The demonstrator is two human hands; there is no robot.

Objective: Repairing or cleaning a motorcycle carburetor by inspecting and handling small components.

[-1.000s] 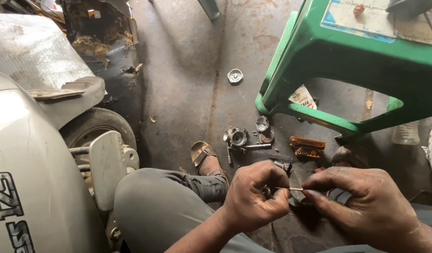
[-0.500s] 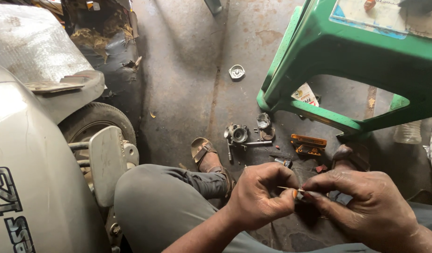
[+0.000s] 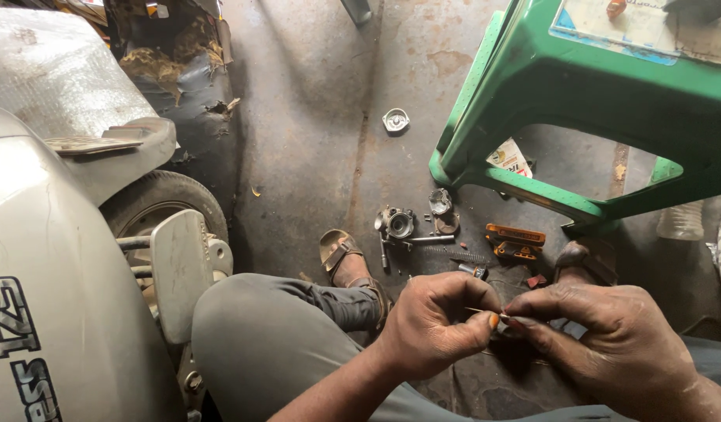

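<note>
Seen from your head camera, your left hand (image 3: pixel 435 324) and right hand (image 3: pixel 611 344) now sit nearer your lap than a second ago, fingertips together pinching a thin metal pin (image 3: pixel 486 312), with the grey metal carburettor body (image 3: pixel 397 223) untouched on the floor beyond.

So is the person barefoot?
No, a brown sandal is strapped on the foot stretched out on the floor, just beyond the left hand.

Stained concrete floor (image 3: pixel 313 156) — carburettor body (image 3: pixel 397 223), round cap (image 3: pixel 396 120), orange tool (image 3: pixel 514 240), green stool (image 3: pixel 579 101).
</note>
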